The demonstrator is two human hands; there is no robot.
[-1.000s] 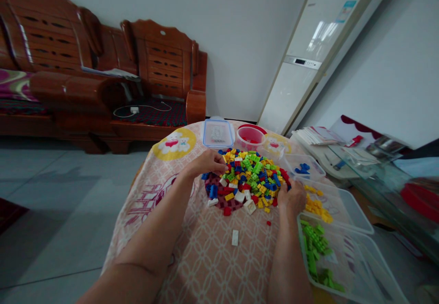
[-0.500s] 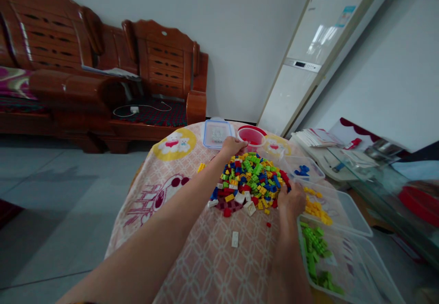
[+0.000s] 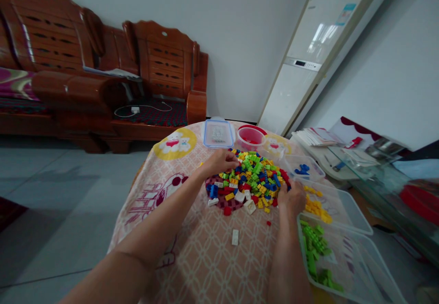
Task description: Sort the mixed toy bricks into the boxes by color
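Brick heap (image 3: 257,173): mixed green, yellow, blue, red and white studded toy bricks, loosely piled mid-tablecloth (image 3: 206,260).
Left hand (image 3: 224,160): had returned from the round tub (image 3: 252,145) to the heap's left side, putting the work back at the pile; fingers bunched narrow, any brick held could not be told.
Right hand (image 3: 291,195): had stayed at the heap's right edge; fingers curled, hold unclear.
Green bricks (image 3: 313,242): boxed, near right.

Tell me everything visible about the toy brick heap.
The toy brick heap is loose and unsorted: plastic-looking pieces in yellow, green, blue, red and white, some studded. It lies on the patterned tablecloth, partly over a maroon checked patch. The left hand is over its left side, the right hand by its right; contact is unclear.
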